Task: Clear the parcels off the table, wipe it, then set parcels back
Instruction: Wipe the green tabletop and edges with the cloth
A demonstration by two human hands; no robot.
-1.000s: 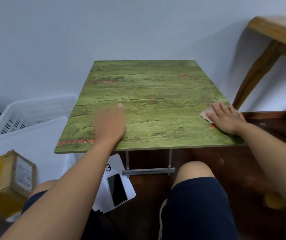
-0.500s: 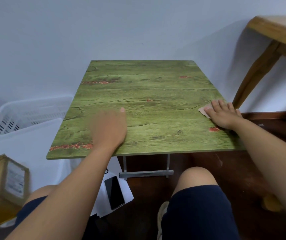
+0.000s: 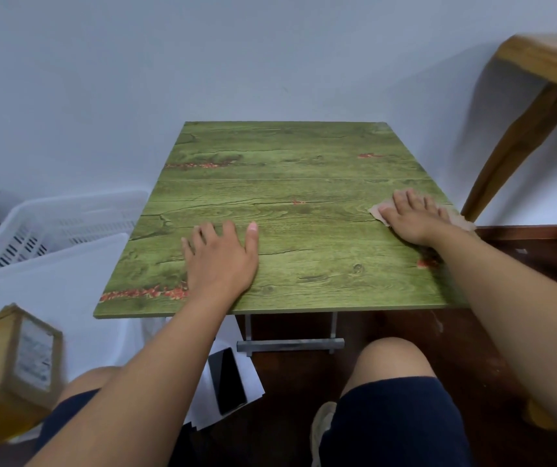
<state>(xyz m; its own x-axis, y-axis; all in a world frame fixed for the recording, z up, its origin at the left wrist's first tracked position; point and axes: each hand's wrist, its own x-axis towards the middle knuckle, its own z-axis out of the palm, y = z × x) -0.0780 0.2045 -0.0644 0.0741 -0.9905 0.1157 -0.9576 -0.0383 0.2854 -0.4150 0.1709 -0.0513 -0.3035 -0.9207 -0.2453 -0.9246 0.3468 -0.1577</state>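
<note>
Green wood-grain table [image 3: 290,197] in the middle of view, set against a pale wall. Left hand [image 3: 220,261] flat on the near-left part of the top, fingers straight and a little spread, thumb out to the side, palm down, holding nothing. Right hand [image 3: 413,219] over by the right edge, palm down, fingers straight and pressing on a pinkish-tan cloth [image 3: 379,212]. Cloth lying flat on the tabletop under the fingers, one corner poking out on the left, another bit showing past the wrist at the table's right edge. No curl round it, just flat pressure from above.

Off the table, lower left: brown cardboard parcel [image 3: 14,362] with yellow tape and a white label, blurred, sitting low beside the left knee and well apart from the tabletop. Behind it a white slotted basket [image 3: 64,220] and a white flat lid or bin surface next to it. Down between the knees, a dark phone [image 3: 228,380] lying on white sheets of paper [image 3: 250,379] on the dark floor, just in front of the table's grey metal foot bar. Upper right, a leg and edge of a wooden table [image 3: 519,133].
</note>
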